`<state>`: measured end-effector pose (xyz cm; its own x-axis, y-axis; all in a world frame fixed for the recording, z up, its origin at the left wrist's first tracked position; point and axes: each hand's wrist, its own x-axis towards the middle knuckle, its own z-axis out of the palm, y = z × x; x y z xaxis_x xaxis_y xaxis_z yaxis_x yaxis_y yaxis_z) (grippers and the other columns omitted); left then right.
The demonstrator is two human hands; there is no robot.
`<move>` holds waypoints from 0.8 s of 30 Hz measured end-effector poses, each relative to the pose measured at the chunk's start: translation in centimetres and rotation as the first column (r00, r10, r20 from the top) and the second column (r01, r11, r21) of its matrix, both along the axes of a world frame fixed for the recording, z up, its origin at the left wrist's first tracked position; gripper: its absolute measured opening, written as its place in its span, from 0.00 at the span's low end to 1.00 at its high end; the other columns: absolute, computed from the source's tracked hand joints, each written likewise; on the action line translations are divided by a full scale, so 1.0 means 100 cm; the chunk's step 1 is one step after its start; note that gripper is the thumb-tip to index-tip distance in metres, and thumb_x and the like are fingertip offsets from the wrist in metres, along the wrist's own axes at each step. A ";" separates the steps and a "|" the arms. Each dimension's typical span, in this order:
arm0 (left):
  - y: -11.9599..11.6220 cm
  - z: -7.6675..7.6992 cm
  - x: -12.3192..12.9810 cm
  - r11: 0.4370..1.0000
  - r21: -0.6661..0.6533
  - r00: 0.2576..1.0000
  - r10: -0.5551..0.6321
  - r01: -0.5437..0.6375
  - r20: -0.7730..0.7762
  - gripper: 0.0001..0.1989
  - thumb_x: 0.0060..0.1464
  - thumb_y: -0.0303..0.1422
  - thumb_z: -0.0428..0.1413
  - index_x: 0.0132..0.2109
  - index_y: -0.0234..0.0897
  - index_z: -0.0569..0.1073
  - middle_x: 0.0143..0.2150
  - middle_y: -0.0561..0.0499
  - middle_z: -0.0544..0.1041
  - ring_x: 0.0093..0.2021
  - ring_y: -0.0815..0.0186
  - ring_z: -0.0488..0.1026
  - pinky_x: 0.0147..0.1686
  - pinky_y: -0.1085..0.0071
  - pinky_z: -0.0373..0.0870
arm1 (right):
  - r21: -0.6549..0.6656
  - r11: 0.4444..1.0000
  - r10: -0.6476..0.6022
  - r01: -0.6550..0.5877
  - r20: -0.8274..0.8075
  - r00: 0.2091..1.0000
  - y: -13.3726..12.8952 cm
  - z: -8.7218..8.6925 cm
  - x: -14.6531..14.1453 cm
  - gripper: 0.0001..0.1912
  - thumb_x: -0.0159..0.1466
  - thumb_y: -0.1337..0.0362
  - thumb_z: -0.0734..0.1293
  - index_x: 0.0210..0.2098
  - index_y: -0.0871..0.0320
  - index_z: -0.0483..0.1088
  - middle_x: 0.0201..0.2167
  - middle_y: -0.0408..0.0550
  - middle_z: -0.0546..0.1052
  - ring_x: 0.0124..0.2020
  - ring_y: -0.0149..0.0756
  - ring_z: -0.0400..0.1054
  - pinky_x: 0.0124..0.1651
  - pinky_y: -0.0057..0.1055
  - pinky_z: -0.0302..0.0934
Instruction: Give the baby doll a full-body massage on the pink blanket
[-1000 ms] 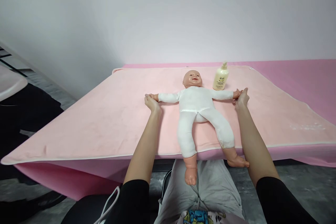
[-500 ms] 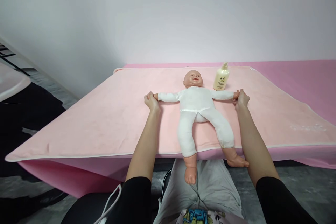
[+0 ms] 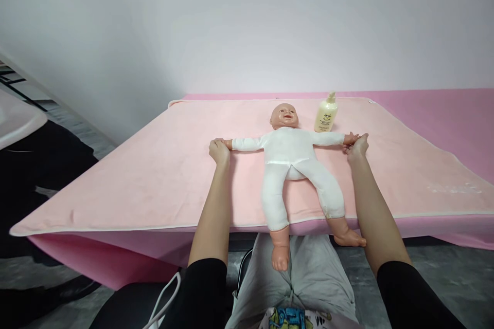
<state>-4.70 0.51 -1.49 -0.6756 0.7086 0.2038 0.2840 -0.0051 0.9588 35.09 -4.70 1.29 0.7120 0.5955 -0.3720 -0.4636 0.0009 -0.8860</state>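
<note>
A baby doll (image 3: 289,146) in a white cloth body lies face up on a pale pink blanket (image 3: 154,180), arms stretched out sideways and feet past the table's front edge. At the image left, my left hand (image 3: 219,151) is closed around the doll's hand, which is mostly hidden. On the other side my right hand (image 3: 356,148) holds the doll's other hand, whose small fingers show spread between my thumb and fingers. Beside the doll's head stands a pale yellow pump bottle (image 3: 326,114), touched by neither hand.
Behind the table rises a white partition (image 3: 250,36). Darker pink cover (image 3: 455,113) shows at the right. A white cable (image 3: 165,298) hangs near my left elbow. At the far left are a white rounded surface (image 3: 19,119) and dark clothing.
My left hand has shifted slightly left along the doll's hand. My right hand has loosened and moved slightly outward, so more of the doll's fingers shows. The doll's body and bottle stay put.
</note>
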 end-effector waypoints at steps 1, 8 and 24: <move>-0.003 0.002 0.001 0.999 -0.043 0.998 0.011 -0.014 -0.066 0.09 0.55 0.29 0.43 0.32 0.37 0.67 0.34 0.47 0.73 0.39 0.64 0.70 0.43 0.66 0.64 | 0.016 1.000 -0.005 0.005 -0.006 1.000 0.000 -0.001 0.000 0.21 0.65 0.51 0.46 0.31 0.57 0.61 0.17 0.40 0.67 0.10 0.24 0.55 0.12 0.21 0.53; -0.021 0.016 0.014 0.967 -0.251 0.899 -0.076 -0.038 -0.432 0.13 0.56 0.29 0.42 0.43 0.34 0.69 0.44 0.39 0.73 0.48 0.55 0.68 0.47 0.59 0.60 | 0.065 0.997 -0.034 0.030 0.063 0.997 -0.005 -0.008 -0.009 0.07 0.60 0.68 0.57 0.31 0.62 0.65 0.27 0.43 0.72 0.21 0.23 0.64 0.28 0.22 0.67; -0.053 0.022 0.098 0.859 -0.108 0.602 -0.435 0.500 -0.669 0.11 0.55 0.33 0.48 0.43 0.38 0.72 0.45 0.42 0.71 0.47 0.53 0.64 0.47 0.56 0.58 | 0.165 0.985 0.083 -0.054 -0.174 0.981 -0.076 -0.017 -0.058 0.10 0.56 0.78 0.55 0.32 0.60 0.63 0.34 0.46 0.70 0.35 0.24 0.70 0.37 0.18 0.68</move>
<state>5.11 -4.80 0.67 0.0744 0.8477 0.5252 0.7650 -0.3863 0.5153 29.33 -12.25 -0.46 0.5976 0.7024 -0.3868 -0.6186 0.0970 -0.7797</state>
